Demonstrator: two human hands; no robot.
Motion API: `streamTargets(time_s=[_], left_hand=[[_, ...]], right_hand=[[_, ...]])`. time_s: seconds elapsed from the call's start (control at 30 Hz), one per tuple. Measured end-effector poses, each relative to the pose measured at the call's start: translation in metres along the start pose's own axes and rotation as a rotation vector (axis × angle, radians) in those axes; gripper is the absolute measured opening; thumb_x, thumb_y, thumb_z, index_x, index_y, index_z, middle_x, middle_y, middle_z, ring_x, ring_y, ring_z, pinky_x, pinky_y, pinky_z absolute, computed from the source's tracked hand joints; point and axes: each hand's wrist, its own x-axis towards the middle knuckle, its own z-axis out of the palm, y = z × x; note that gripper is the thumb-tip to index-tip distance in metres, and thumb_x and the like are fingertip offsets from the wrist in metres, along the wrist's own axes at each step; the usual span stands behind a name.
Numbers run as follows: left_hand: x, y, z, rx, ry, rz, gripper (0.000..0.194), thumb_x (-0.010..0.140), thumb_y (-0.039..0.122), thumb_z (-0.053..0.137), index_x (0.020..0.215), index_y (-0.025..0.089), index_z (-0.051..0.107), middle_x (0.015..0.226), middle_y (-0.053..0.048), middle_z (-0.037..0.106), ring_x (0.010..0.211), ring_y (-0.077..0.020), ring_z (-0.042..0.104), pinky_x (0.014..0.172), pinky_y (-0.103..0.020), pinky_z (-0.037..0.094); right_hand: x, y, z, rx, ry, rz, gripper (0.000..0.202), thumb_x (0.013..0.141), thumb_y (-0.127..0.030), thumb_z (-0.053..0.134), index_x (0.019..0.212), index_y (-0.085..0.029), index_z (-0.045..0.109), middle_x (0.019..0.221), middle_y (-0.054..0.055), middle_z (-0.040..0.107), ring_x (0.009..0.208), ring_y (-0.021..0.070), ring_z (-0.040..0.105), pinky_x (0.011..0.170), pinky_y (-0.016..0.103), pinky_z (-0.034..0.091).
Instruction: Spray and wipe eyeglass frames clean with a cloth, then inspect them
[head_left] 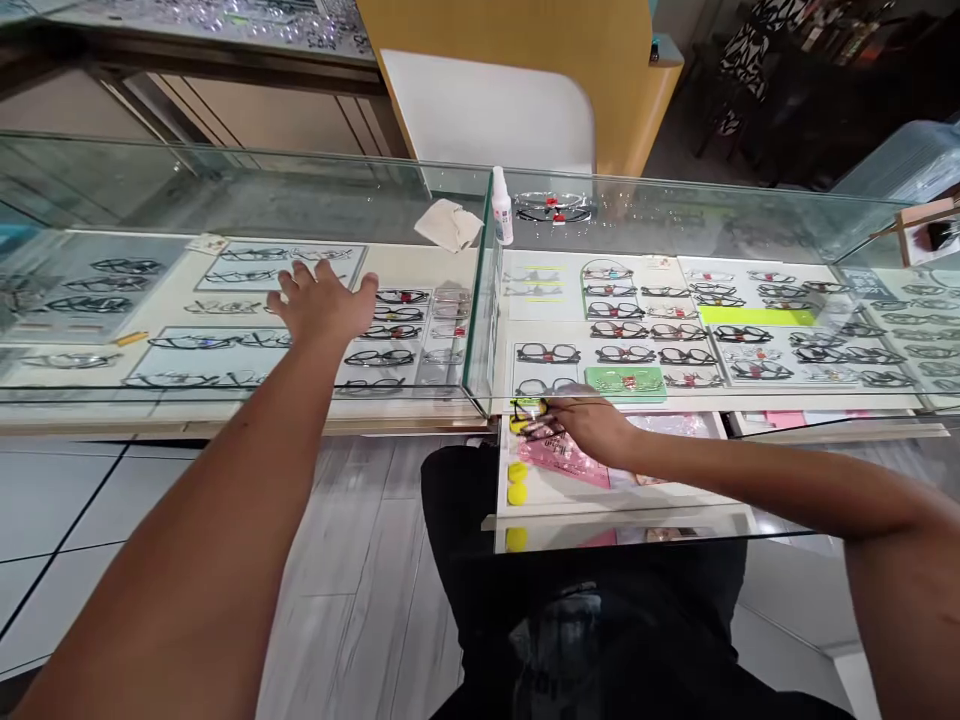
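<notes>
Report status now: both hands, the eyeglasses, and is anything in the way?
Left hand spread open over display case, empty. Right hand holding dark-framed eyeglasses at open drawer. Spray bottle and cloth on top, clear of both hands.

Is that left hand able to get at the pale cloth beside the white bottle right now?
Probably yes: the left hand is open and holds nothing, and I see nothing standing between it and the pale cloth. The white bottle stands on the cloth's other side, out of the way.
</notes>
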Motion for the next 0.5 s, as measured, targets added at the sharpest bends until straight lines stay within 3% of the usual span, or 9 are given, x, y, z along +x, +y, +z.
streamTargets(time_s=[0.1, 0.2, 0.37, 0.5], left_hand=[[-0.001, 0.001, -0.001, 0.001, 0.002, -0.002, 0.099, 0.107, 0.073, 0.029, 0.178, 0.005, 0.029, 0.189, -0.024, 0.018, 0.176, -0.0432, 0.014, 0.14, -0.067, 0.014], [-0.001, -0.001, -0.001, 0.0, 0.013, 0.004, 0.099, 0.106, 0.074, 0.029, 0.178, 0.005, 0.029, 0.189, -0.024, 0.018, 0.176, -0.0435, 0.014, 0.14, -0.068, 0.015], [0.002, -0.004, 0.002, 0.002, 0.026, 0.015, 0.1, 0.106, 0.075, 0.028, 0.178, 0.005, 0.031, 0.189, -0.024, 0.019, 0.176, -0.0432, 0.015, 0.139, -0.068, 0.017], [0.001, -0.004, 0.003, -0.001, 0.036, 0.008, 0.099, 0.106, 0.074, 0.028, 0.177, 0.005, 0.033, 0.188, -0.024, 0.021, 0.176, -0.0428, 0.016, 0.139, -0.068, 0.017]], right_hand=[[0.037, 0.029, 0.018, -0.124, 0.131, 0.115, 0.045, 0.108, -0.004, 0.048, 0.142, -0.015, 0.075, 0.155, 0.016, 0.071, 0.149, 0.0319, 0.058, 0.132, 0.054, 0.041], [0.075, 0.063, 0.026, -0.23, 0.149, 0.135, 0.04, 0.109, -0.011, 0.051, 0.139, -0.013, 0.077, 0.158, 0.018, 0.068, 0.152, 0.0339, 0.054, 0.136, 0.057, 0.034], [0.132, 0.116, 0.024, -0.371, 0.138, 0.202, 0.041, 0.107, -0.009, 0.049, 0.133, -0.008, 0.08, 0.147, 0.02, 0.072, 0.152, 0.0364, 0.052, 0.14, 0.058, 0.028], [0.161, 0.143, 0.022, -0.425, 0.107, 0.238, 0.041, 0.103, -0.006, 0.049, 0.118, -0.01, 0.086, 0.134, 0.02, 0.075, 0.143, 0.0368, 0.055, 0.141, 0.061, 0.024]])
